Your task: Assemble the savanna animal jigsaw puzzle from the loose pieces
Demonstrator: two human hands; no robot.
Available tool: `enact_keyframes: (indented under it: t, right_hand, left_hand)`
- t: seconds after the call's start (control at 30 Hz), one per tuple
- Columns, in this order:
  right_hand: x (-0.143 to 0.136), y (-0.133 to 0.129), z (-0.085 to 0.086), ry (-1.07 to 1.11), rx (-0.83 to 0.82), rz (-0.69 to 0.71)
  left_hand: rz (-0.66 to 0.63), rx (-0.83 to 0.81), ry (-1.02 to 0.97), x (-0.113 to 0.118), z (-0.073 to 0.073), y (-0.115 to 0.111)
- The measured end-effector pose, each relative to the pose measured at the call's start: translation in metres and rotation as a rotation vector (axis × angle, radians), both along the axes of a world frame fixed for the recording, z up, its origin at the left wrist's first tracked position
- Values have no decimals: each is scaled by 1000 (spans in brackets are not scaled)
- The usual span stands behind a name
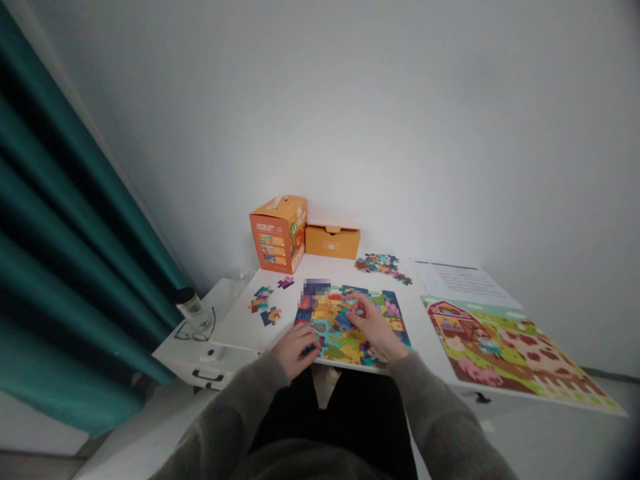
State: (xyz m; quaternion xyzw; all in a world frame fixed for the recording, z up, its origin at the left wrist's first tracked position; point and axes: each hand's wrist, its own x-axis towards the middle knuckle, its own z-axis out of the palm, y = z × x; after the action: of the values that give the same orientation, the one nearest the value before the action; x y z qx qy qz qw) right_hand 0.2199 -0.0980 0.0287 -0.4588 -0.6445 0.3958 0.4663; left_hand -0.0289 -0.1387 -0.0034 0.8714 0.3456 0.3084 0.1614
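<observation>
A colourful puzzle (350, 333) lies on the white table in front of me, part of its upper left blurred out. My left hand (296, 349) rests at the puzzle's lower left edge, its fingers spread over the border. Over the upper middle of the puzzle is my right hand (369, 319), thumb and forefinger brought together at what looks like a small blue piece (346, 316). Loose pieces (271, 316) lie left of the puzzle, with a purple one (286, 283) above them. A heap of joined or overlapping pieces (376, 263) sits behind the puzzle.
An orange puzzle box (280, 237) and an open orange carton (332, 241) stand at the back. At right are a farm picture (510, 347) and a printed sheet (457, 280). Glasses (196, 333) and a dark-lidded jar (194, 310) are on the left cabinet.
</observation>
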Motion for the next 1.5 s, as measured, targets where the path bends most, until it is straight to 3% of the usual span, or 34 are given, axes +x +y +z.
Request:
enact_keyframes:
  t: [0.1,0.23,0.37,0.53,0.67,0.8,0.93,1.13,1.37,1.5]
  right_hand:
    - [-7,-8,0,97,-22,-70]
    - [-24,-21,2,165,7,-149]
    - [-38,-27,-3,139,31,-181]
    - [-28,-27,3,-134,189,-94]
    - [-11,-20,26,-470,462,118]
    - [-2,-1,46,-692,557,268]
    - [3,23,50,-780,601,233]
    - [14,46,38,-718,611,112]
    - [9,38,37,-613,584,87]
    - [4,31,40,-567,601,124]
  left_hand:
    - [37,-7,-72,4,11,2]
    - [220,-159,-343,19,26,9]
    - [93,-423,-545,33,31,21]
    - [54,-600,-621,36,29,39]
    - [34,-552,-581,37,28,60]
    - [-7,-470,-533,41,34,85]
    - [30,-374,-507,35,40,109]
    - [156,-265,-458,18,38,132]
    - [-5,-555,-638,37,39,120]
    - [-47,-627,-684,46,43,113]
